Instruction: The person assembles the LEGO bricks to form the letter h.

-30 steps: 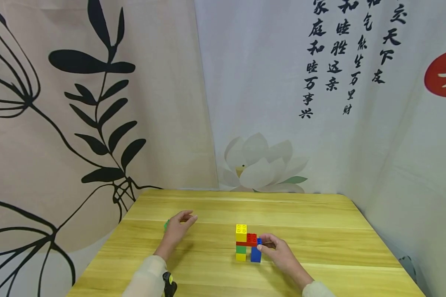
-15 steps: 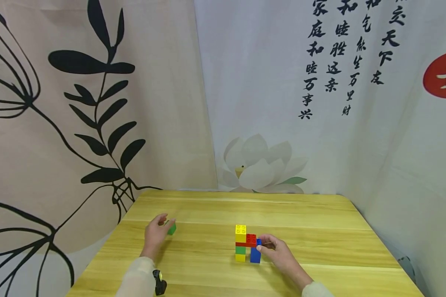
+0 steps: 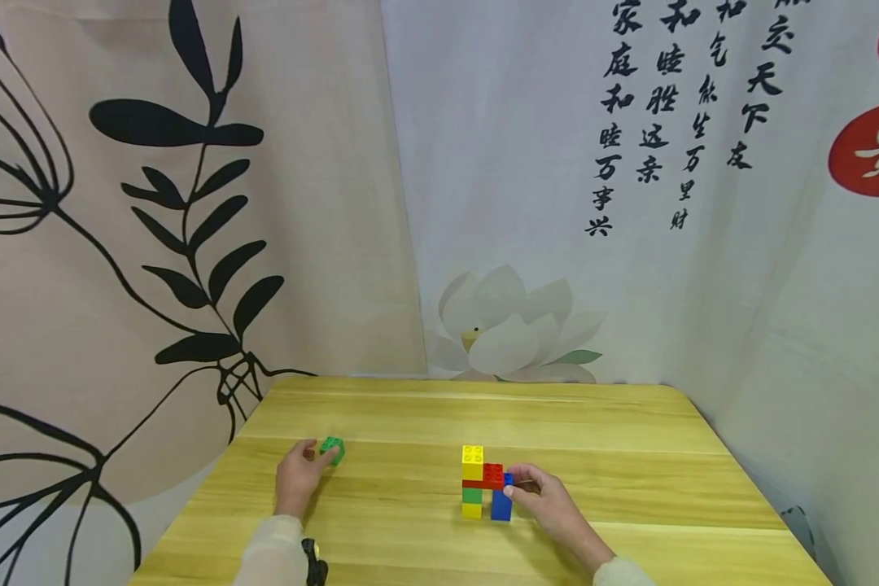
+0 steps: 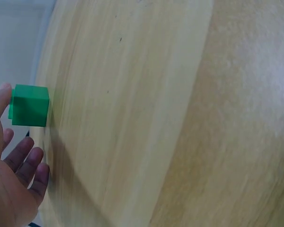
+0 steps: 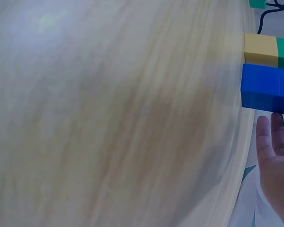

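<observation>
A green toy brick (image 3: 333,448) stands on the left part of the table, studs up. My left hand (image 3: 297,480) is beside it, thumb tip overlapping the brick and the other fingers apart from it. In the left wrist view a fingertip lies by the studs of the green brick (image 4: 31,105), the other fingers loosely bent. Near the middle stands a bridge-like build: a stack of yellow (image 3: 472,464), red (image 3: 493,475) and green bricks, joined to a blue brick column (image 3: 501,506). My right hand (image 3: 549,500) pinches the upper blue brick between thumb and index finger.
The wooden table (image 3: 615,439) carries both the loose brick and the build, which stand well apart. A printed cloth (image 3: 337,203) hangs behind the table's far edge. A black strap device (image 3: 313,561) sits at the left wrist.
My left hand has moved left and come back to the green brick, which it earlier hid. The right hand stays at the blue column. The view has shifted slightly.
</observation>
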